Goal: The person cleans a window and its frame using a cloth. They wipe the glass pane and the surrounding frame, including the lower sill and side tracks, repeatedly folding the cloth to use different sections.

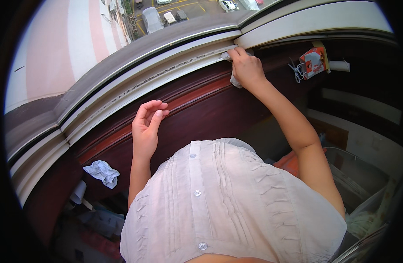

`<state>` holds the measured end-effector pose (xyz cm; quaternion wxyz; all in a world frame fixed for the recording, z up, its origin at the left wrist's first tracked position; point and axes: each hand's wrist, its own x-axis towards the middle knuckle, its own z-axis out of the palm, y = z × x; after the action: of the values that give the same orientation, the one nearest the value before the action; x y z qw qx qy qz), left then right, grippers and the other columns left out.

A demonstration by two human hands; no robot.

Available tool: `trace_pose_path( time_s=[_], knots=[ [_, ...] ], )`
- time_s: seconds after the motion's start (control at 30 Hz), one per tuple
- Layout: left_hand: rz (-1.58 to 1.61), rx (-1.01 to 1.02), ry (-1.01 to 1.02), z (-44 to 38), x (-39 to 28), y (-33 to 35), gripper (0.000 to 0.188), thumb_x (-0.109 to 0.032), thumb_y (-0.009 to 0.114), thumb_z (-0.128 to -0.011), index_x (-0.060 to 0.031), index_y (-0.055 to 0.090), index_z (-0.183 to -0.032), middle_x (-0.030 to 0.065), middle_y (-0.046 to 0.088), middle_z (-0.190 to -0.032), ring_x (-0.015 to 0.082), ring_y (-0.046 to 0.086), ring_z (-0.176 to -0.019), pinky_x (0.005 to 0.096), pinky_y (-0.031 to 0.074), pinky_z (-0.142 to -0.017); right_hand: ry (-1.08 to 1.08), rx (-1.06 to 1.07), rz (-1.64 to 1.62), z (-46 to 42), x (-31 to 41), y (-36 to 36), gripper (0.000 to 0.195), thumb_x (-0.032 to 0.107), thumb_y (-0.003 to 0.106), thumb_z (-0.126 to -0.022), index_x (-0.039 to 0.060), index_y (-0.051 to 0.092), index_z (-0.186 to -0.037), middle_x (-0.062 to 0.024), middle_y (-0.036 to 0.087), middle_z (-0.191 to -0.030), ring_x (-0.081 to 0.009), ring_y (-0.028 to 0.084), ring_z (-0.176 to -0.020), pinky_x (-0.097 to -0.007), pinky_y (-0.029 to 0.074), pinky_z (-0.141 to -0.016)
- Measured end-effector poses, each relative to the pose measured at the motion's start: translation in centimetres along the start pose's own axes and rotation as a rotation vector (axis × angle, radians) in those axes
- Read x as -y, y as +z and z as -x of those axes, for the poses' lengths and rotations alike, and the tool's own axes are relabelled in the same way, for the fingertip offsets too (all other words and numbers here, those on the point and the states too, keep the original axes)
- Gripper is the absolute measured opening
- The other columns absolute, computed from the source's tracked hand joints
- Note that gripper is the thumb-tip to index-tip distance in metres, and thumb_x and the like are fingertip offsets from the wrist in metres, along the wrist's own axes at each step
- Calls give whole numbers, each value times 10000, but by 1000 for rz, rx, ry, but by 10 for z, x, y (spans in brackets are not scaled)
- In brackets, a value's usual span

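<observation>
My right hand point(248, 66) grips a crumpled whitish cloth point(236, 81) against the window track, close to where the white sash frame point(306, 24) begins. Part of the cloth hides beneath my fingers. Dark grime speckles the white window track point(175, 69) to the left of that hand. My left hand point(149, 121) hangs over the dark red wooden sill point(194, 115), palm turned inward, fingers loosely curled and apart, with nothing in it. A second crumpled pale cloth point(103, 173) lies on the sill at the lower left.
A red-and-white paper bag point(314, 62) with white cord handles lies at the right beside a white roll point(340, 65). At lower left is a white curled object point(78, 192). A clear plastic container point(355, 171) stands low right. Beyond the window, parked vehicles point(152, 19) sit far below.
</observation>
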<state>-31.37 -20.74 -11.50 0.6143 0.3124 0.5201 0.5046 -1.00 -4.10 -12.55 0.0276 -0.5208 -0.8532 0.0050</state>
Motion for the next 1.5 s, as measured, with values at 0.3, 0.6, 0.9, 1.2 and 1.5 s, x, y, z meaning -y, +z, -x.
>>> trace_pose_path(
  time_s=[0.3, 0.6, 0.9, 1.2, 1.5],
  knots=[
    [21, -53, -20, 4, 7, 1, 204, -49, 565, -1002, 13, 592, -1194, 109, 671, -1133, 174, 654, -1017, 317, 521, -932, -69, -156, -331, -4, 68, 13, 238, 11, 579, -849, 78, 670, -1058, -113, 655, -1013, -354, 689, -715, -416, 582, -634],
    [73, -261, -74, 36, 5, -16, 190, -124, 570, -1019, -31, 595, -1182, 91, 657, -1135, 172, 661, -998, 328, 544, -913, -321, 1, -453, -9, 160, 14, 348, 90, 643, -820, 210, 647, -1146, -64, 656, -1183, -299, 719, -700, -394, 586, -564],
    [88, -404, -2, 96, 17, -45, 189, -114, 576, -1013, -29, 605, -1179, 94, 677, -1094, 172, 674, -978, 310, 549, -908, -49, -36, -33, 2, 9, -10, 324, 55, 555, -898, 175, 667, -1177, -77, 666, -1147, -379, 699, -806, -473, 575, -722],
    [177, -430, 63, 139, 7, -73, 194, -106, 571, -1009, -2, 592, -1171, 108, 672, -1089, 191, 672, -987, 329, 532, -927, -349, 70, -172, -17, 295, 20, 425, 5, 602, -830, 13, 564, -1253, -219, 588, -1188, -384, 708, -755, -443, 587, -633],
    [188, -529, 106, 197, 1, -119, 180, -72, 561, -1001, 11, 594, -1158, 126, 670, -1093, 203, 672, -983, 342, 536, -930, -623, 58, -584, -45, 507, 38, 299, 78, 560, -876, -46, 542, -1147, -241, 608, -986, -378, 701, -714, -448, 575, -591]
  ],
)
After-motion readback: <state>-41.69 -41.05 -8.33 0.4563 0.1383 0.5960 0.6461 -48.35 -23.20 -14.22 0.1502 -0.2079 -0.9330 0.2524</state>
